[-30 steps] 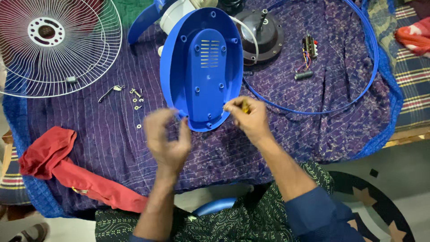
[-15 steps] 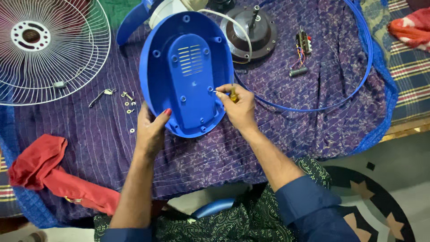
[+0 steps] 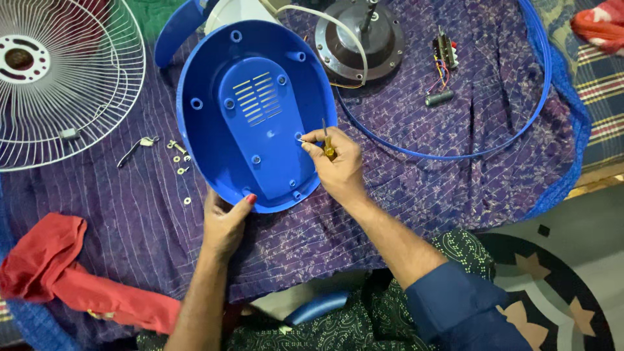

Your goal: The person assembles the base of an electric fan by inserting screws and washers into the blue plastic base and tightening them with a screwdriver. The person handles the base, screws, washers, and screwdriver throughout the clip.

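Note:
A blue oval plastic fan housing (image 3: 247, 78) lies hollow side up on the purple cloth (image 3: 403, 188). My left hand (image 3: 226, 221) grips its near rim, thumb on the edge. My right hand (image 3: 335, 162) rests on the housing's right edge and holds a small screwdriver (image 3: 327, 140) with a yellow handle, fingertips pinching a small screw at a post inside the shell.
A white wire fan guard (image 3: 58, 78) lies at the left, with loose screws and washers (image 3: 179, 159) beside it. The dark motor (image 3: 361, 39), a switch block with wires (image 3: 444, 55), a blue ring (image 3: 520, 123) and a red cloth (image 3: 58, 266) lie around.
My left hand has come from mid-air to grip the housing's near rim. The housing has turned slightly, and my right hand has moved onto its inner right side with the screwdriver.

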